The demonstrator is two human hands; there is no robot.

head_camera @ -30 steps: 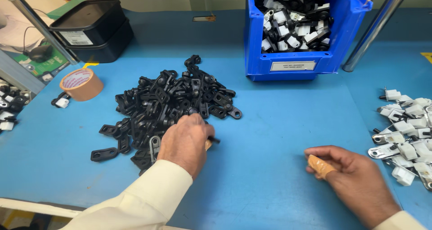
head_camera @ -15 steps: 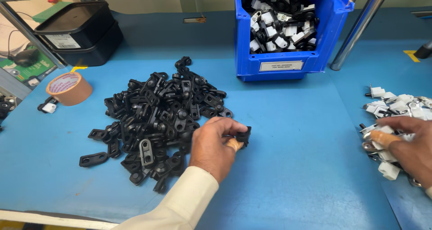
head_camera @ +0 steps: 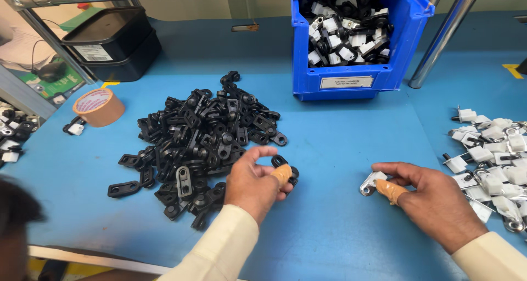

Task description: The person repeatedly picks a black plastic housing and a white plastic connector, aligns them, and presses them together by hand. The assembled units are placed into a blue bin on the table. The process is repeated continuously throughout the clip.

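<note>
Not much labelling around here. The blue bin at the back had a small white rectangular label stuck on its front wall. Over at the back left, the upper of two stacked black trays carried a white rectangular sticker on its side. The roll of brown tape beside them showed reddish print inside its core. No screens or signs.

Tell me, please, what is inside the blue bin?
The blue bin holds a jumble of small white and black parts, heaped near its rim. Anything deeper, and the bin's bottom, is covered by them.
</note>
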